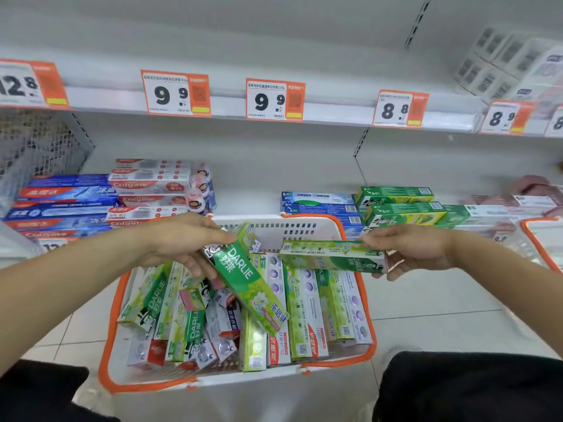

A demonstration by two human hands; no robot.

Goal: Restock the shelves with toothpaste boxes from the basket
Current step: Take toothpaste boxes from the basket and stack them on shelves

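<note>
A white basket with an orange rim stands on the floor below me, filled with several green and white toothpaste boxes. My left hand grips one end of a green Darlie box that slants down over the basket. My right hand pinches the right end of a second green Darlie box, held level above the basket's right side. The lower shelf behind the basket carries stacked boxes on its left and right.
Blue and red Colgate boxes are stacked on the shelf's left, green Darlie boxes on its right. Orange price tags line the upper shelf edge. Another orange-rimmed basket shows at the right edge. My knees frame the bottom.
</note>
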